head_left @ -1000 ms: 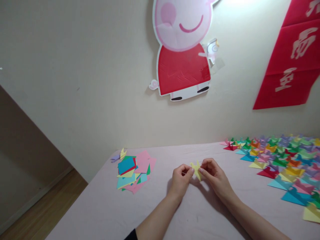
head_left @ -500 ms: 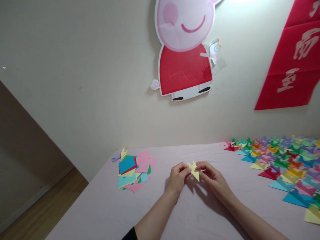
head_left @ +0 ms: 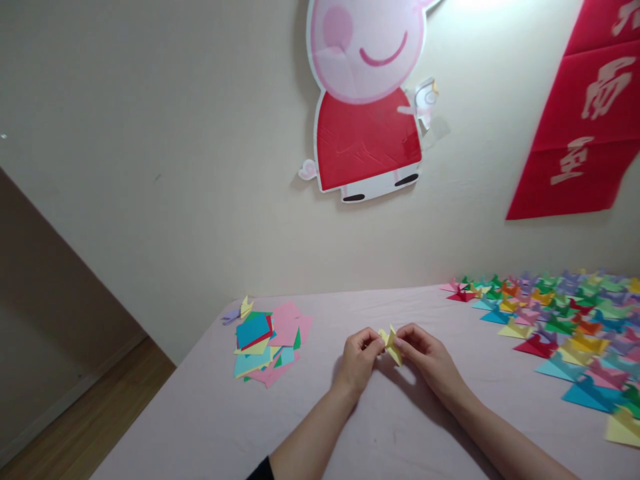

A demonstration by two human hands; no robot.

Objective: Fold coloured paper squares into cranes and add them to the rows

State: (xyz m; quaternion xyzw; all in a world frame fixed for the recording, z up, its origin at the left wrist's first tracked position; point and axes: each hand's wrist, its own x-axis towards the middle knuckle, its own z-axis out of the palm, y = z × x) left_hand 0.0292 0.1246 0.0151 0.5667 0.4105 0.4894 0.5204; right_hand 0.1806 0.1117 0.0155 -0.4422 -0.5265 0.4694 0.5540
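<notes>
A small yellow folded paper figure is held just above the pink table, near its middle. My left hand pinches its left side with thumb and forefinger. My right hand pinches its right side, fingers curled. Both forearms reach in from the bottom edge.
A loose pile of coloured paper squares lies left of my hands, with a small yellow folded piece and a purple one behind it. Several rows of finished folded paper figures cover the table's right side. The wall behind bears a cartoon pig cut-out and a red banner.
The yellow figure has been turned and shifted slightly between my fingertips. Both hands stay at the same spot on the table.
</notes>
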